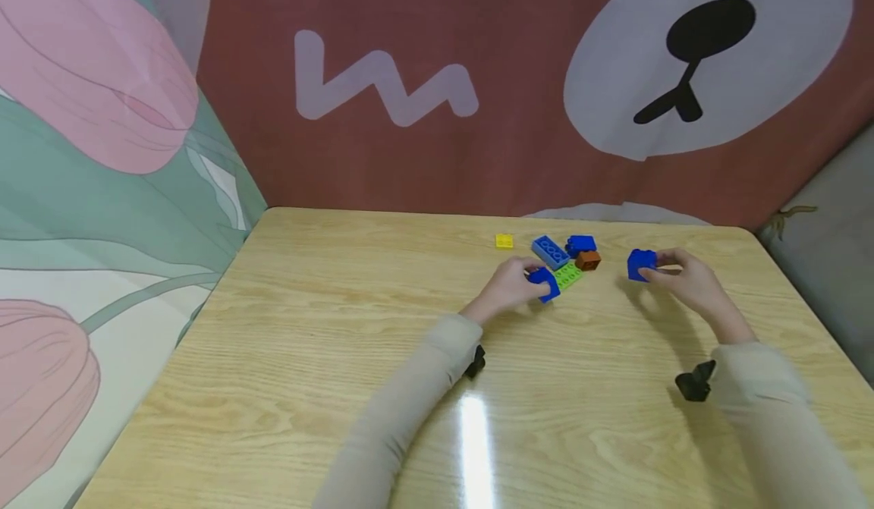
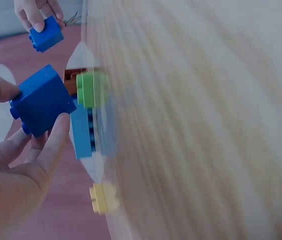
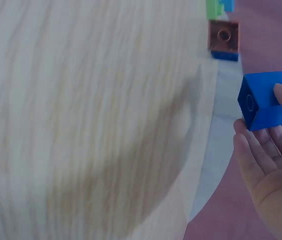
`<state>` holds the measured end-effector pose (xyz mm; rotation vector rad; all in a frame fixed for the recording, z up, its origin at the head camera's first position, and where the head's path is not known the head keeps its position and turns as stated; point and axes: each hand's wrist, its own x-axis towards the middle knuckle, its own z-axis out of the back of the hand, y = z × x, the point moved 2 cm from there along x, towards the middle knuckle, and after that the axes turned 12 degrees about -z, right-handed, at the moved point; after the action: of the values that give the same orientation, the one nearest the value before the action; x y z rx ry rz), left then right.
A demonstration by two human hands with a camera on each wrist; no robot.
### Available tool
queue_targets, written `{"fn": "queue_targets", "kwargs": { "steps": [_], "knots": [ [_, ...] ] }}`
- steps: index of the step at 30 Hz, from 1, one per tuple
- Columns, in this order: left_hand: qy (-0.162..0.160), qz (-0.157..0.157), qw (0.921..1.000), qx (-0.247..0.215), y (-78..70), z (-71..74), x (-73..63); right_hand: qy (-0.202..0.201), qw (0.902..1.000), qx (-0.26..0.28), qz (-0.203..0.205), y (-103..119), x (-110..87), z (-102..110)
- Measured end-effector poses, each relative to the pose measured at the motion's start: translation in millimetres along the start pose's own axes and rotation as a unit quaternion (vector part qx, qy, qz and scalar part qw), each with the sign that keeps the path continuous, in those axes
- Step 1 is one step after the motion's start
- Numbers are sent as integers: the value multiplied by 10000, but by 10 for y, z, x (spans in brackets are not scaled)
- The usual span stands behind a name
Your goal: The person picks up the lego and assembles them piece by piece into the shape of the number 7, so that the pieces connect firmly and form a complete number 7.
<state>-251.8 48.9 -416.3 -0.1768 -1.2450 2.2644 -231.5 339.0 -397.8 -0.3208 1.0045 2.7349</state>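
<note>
My left hand (image 1: 508, 289) pinches a dark blue toy building block (image 2: 43, 100) between thumb and fingers, just in front of a small cluster of bricks. To the right, my right hand (image 1: 693, 285) holds a second blue block (image 3: 265, 100) above the table, its thumb on one face and fingers beneath. In the cluster lie a lighter blue brick (image 1: 550, 252) with studs up, a flat lime green brick (image 1: 568, 275), an orange-brown brick (image 1: 589, 260) with its hollow underside exposed, and another dark blue block (image 1: 582, 243) on its side. The two held blocks are apart.
A small flat yellow brick (image 1: 504, 241) lies left of the cluster, near the far edge of the wooden table (image 1: 307, 304). Behind the table hangs a brown printed cloth (image 1: 512, 152). A black device (image 1: 695, 382) is on the right wrist.
</note>
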Motion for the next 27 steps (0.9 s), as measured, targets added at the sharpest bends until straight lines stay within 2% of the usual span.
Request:
{"fn": "queue_targets", "kwargs": {
  "steps": [5, 15, 22, 27],
  "knots": [
    [163, -58, 9998, 112, 91, 111, -34, 23, 9991, 367, 221, 170, -33, -62],
    [739, -226, 9965, 320, 184, 299, -102, -24, 9945, 822, 655, 478, -78, -213],
    [1034, -186, 9945, 57, 280, 395, -145, 203, 9918, 982, 788, 676, -112, -332],
    [1143, -142, 9933, 54, 325, 451, -157, 332, 9903, 985, 922, 780, -115, -430]
  ]
}}
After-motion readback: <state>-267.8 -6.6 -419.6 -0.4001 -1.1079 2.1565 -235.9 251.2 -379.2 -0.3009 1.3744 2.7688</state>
